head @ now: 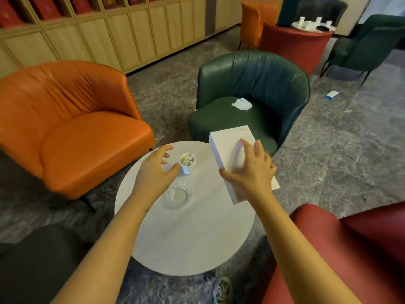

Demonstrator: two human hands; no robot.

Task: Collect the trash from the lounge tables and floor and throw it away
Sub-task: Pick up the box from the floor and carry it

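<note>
Head view shows the right hand (pixel 252 170) clamped over a long white box (pixel 232 150), thumb on its near long edge and fingers spread across the top face, so the box is gripped from above; it sits tilted over the right edge of the round white table (pixel 188 242), and whether its underside touches the tabletop cannot be told. The left hand (pixel 156 167) is spread wide with fingers curled, holding nothing, its thumb tip just beside a small white paper cup (pixel 188 163) stuffed with crumpled tissue; contact between thumb and cup is not clear. The cup stands upright on the far part of the table. Nearer on the tabletop, between the two forearms, lies a clear glass ashtray (pixel 178 195). Around the table stand an orange armchair (pixel 72 128) to the left, a dark green armchair (pixel 252 88) beyond, and a red armchair (pixel 355 249) at the near right. A crumpled white tissue (pixel 241 104) lies on the green chair's seat. Farther right, a small blue-and-white packet (pixel 331 95) lies on the grey marbled floor (pixel 339 154). In the far background a second small table (pixel 311 25) carries several white cups, ringed by more chairs.
</note>
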